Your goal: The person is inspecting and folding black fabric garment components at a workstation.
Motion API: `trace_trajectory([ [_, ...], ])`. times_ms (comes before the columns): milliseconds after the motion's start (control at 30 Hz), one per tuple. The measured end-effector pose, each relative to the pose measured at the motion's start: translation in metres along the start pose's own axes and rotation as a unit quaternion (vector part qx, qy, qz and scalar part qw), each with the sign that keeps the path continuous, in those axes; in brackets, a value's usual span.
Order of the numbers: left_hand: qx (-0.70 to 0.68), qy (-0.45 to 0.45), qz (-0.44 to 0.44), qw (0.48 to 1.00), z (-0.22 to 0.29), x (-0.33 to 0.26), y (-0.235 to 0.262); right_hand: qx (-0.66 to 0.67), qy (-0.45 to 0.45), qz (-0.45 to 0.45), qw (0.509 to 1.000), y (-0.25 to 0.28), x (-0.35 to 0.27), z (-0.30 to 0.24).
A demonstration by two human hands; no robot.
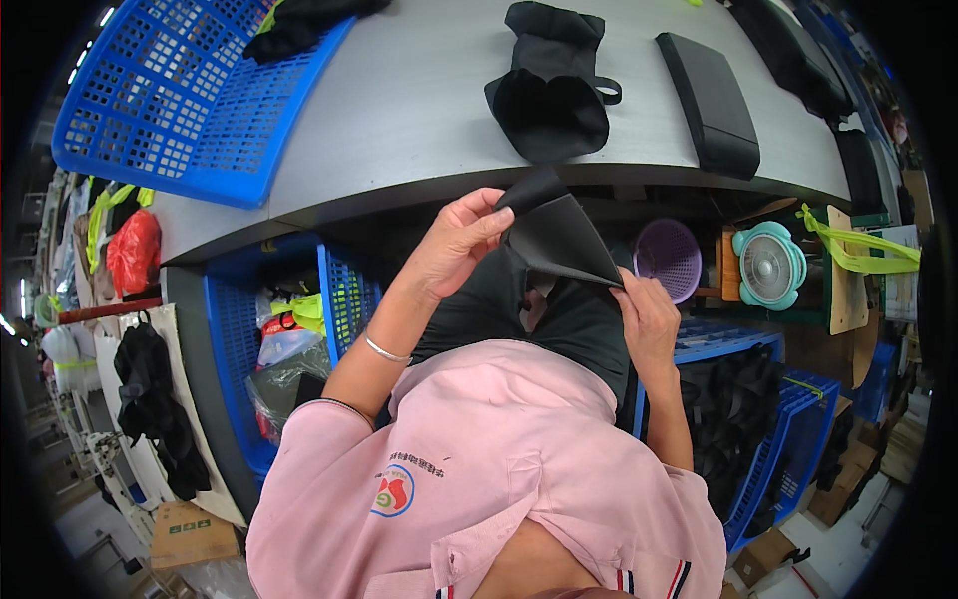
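Observation:
Between my hands, over my lap and just off the table's front edge, is a black fabric pouch (561,240) with a smooth, stiff-looking dark panel. My left hand (464,240) pinches its upper left edge between thumb and fingers. My right hand (649,317) grips the lower right corner. Whatever lies inside the pouch is hidden. Beyond it on the table rests a black fabric bag (551,105) with a small side loop, its wider end toward me. To the right of that bag lies a flat dark grey padded piece (709,105).
A blue plastic basket (269,165) stands at the table's far left. Below it, another blue crate (235,369) holds bagged items. At my right are a purple basket (667,262), a turquoise fan (770,265) and blue crates (773,469) beside black pieces. More black pieces (793,60) line the table's right end.

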State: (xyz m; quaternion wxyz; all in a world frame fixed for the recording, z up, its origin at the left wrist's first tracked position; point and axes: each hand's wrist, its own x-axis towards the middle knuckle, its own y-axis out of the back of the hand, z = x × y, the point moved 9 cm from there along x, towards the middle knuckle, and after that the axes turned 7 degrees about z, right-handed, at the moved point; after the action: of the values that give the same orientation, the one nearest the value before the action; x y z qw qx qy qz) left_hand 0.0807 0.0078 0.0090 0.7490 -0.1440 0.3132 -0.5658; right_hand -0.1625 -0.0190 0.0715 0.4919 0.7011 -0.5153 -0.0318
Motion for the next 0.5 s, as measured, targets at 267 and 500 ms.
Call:
trace_trajectory([
  [267, 0.052, 0.016, 0.032, 0.998, 0.022, 0.004, 0.025, -0.154, 0.167, 0.052, 0.972, 0.02, -0.001, -0.009],
  [500, 0.096, 0.05, 0.063, 0.992, 0.009, 0.005, 0.011, -0.193, 0.143, 0.058, 0.969, 0.016, -0.007, 0.0],
])
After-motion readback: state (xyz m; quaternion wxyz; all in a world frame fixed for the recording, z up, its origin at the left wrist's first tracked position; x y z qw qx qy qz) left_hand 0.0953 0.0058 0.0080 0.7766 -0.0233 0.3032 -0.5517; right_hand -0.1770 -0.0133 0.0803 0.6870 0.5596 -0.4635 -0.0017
